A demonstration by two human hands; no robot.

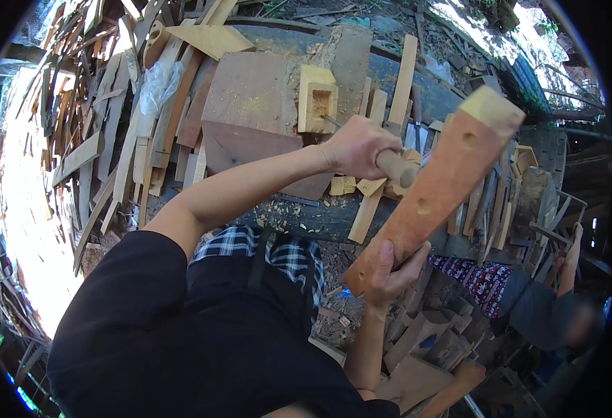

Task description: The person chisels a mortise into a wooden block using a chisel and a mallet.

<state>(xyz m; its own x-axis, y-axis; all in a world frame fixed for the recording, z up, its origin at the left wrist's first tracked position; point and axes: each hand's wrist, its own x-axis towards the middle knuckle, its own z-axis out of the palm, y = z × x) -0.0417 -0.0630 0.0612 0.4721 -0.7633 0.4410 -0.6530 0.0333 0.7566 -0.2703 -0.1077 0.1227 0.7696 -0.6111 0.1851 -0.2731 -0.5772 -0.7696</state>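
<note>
My left hand [363,146] is closed around the thick wooden handle of a chisel [395,167]. The chisel's thin metal shank points into the rectangular hollow of a pale yellow wooden block [307,108], which sits on a large worn wooden base. In my right hand [398,275] is the lower end of a long, heavy wooden club [428,202], reddish brown with a yellow far end and several round dents in its side. It is raised and tilted up to the right, beyond the chisel's handle end. Fingers hide part of the shank.
Wood chips lie around the base [240,87]. Long scrap planks [111,104] are heaped at the left, a clear plastic bag [160,87] on them. More offcuts lie at the right. Another person [529,306] sits at far right, one hand on a wooden-framed tool [553,233].
</note>
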